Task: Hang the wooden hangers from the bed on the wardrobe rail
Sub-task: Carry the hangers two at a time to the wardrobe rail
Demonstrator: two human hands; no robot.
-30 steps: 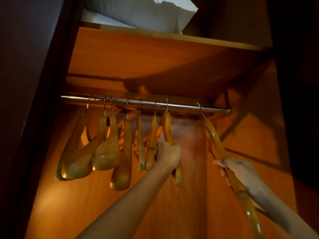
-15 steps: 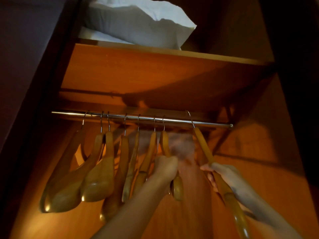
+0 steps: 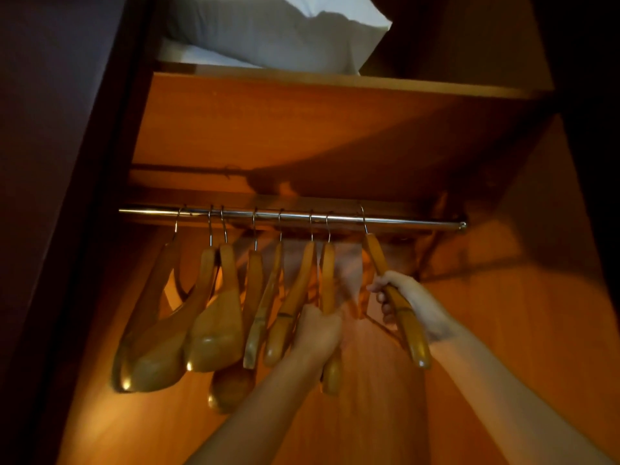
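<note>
Eight hangers (image 3: 218,330) hang by their hooks on the rail (image 3: 419,224), the left ones overlapping in dim light so that their outlines run together. The left hand (image 3: 317,332) shows only its back, the fingers mostly hidden, but it is closed round the seventh hanger (image 3: 327,280), whose lower end juts out below the wrist. The right hand (image 3: 411,305) wraps its fingers round the end hanger (image 3: 377,260), which tilts rightward, apart from the rest. Blur smears the space between the two hands. Above, a pillow (image 3: 285,35) on the shelf (image 3: 335,78) is cut off by the top edge.
</note>
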